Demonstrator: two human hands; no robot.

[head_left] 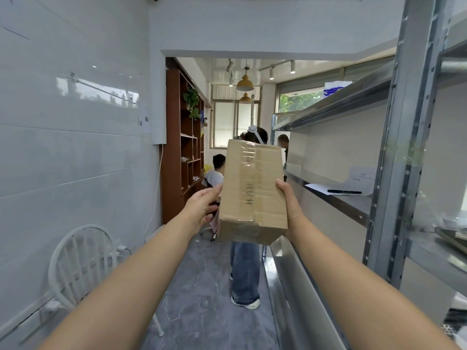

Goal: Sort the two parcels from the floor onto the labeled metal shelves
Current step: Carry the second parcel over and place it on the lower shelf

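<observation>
A taped brown cardboard parcel (252, 190) with handwriting on its top is held up in front of me, at about chest height, between both hands. My left hand (202, 210) grips its left side with the fingers under the box. My right hand (288, 205) presses flat on its right side. The grey metal shelves (353, 102) run along the right, close to the parcel. A second parcel is not in view.
A person in blue jeans (245, 271) stands in the aisle right behind the parcel. A white chair (83, 258) stands at the left wall. Paper and a black pen (343, 191) lie on the middle shelf. Two more people are farther back.
</observation>
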